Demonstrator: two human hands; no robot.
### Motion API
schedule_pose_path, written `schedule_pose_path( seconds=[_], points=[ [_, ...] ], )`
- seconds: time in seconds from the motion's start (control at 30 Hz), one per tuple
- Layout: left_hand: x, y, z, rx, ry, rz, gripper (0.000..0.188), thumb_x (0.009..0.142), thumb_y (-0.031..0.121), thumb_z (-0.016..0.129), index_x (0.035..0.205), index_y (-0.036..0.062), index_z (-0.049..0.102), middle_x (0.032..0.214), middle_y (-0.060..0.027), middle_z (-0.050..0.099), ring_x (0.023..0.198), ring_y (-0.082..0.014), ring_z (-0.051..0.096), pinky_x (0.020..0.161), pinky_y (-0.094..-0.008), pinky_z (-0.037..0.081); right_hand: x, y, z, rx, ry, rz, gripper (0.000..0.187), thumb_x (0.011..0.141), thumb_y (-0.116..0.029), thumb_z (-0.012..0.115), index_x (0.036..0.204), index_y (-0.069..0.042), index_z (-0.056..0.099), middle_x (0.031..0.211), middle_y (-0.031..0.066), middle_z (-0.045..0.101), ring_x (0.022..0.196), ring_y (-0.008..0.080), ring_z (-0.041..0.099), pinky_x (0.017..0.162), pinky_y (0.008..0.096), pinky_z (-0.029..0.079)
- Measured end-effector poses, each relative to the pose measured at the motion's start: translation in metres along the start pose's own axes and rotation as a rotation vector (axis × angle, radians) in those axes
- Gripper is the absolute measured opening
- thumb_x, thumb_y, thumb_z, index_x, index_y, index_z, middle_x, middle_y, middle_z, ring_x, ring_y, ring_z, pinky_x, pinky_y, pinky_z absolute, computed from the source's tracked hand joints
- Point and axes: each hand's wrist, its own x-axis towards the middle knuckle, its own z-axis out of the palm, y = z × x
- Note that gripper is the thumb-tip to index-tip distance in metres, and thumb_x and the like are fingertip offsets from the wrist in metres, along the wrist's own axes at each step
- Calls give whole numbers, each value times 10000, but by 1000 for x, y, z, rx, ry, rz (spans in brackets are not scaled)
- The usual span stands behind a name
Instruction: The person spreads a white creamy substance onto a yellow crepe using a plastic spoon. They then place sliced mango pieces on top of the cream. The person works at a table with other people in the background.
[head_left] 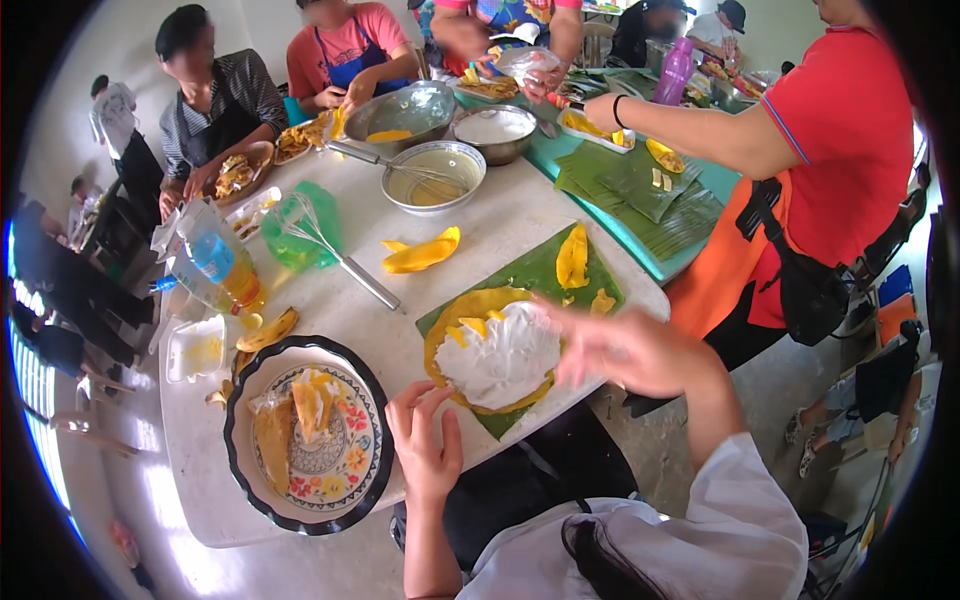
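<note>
A round yellow crepe point(435, 352) spread with white cream point(500, 352) lies on a green banana leaf point(493, 422). A few yellow fruit strips point(475, 327) sit on the cream's upper left. My left hand point(425, 440) is beside the crepe's near left edge, fingers bent and apart, holding nothing that I can see. Over the crepe's right side is my right hand point(635, 352); motion smears its fingers, so any small thing in them cannot be made out. On the leaf's far corner rests a yellow mango piece point(573, 258), with a smaller scrap point(602, 302) nearer.
Left of my left hand stands a flowered dish point(335, 470) with filled rolls. A whisk point(345, 262), green plastic bottle piece point(300, 225), mango slices point(422, 252), and batter bowl point(440, 203) lie beyond. A person in red point(840, 130) works at the right; others work at the far side.
</note>
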Motion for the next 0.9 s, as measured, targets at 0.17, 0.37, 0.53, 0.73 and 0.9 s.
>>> schedule_pose_path(
  seconds=[0.17,0.37,0.53,0.73,0.9],
  points=[
    [0,-2,-2,18,12,44,290,827,-27,621,1101,64,654,1158,-151,586,1003,-327,544,879,-417,449,104,-2,-44,-227,453,172,721,999,-166,526,1551,21,102,635,75,649,433,136,536,444,305,461],
    [0,-4,2,0,-1,49,274,834,-31,611,1086,64,657,1142,-142,591,988,-317,556,884,-414,450,165,38,-91,-397,639,334,777,923,-212,539,1476,164,142,598,119,666,578,265,678,619,376,537],
    [-2,-6,1,-2,11,56,276,828,-42,612,1080,60,661,1138,-141,593,989,-315,555,873,-405,458,170,55,-102,-410,690,261,771,904,-207,545,1459,178,173,591,114,664,576,260,679,601,372,536],
    [-1,-7,2,-4,5,67,283,823,-50,612,1079,60,665,1133,-140,595,989,-313,551,864,-394,467,165,63,-109,-493,735,266,744,902,-190,553,1479,130,209,591,115,659,573,248,680,567,362,525],
    [2,-3,2,1,-9,59,273,819,-55,613,1061,58,670,1124,-140,599,983,-310,554,858,-390,472,158,61,-111,-424,726,273,732,923,-198,559,1511,68,212,597,105,664,582,234,678,592,363,519]
  ],
)
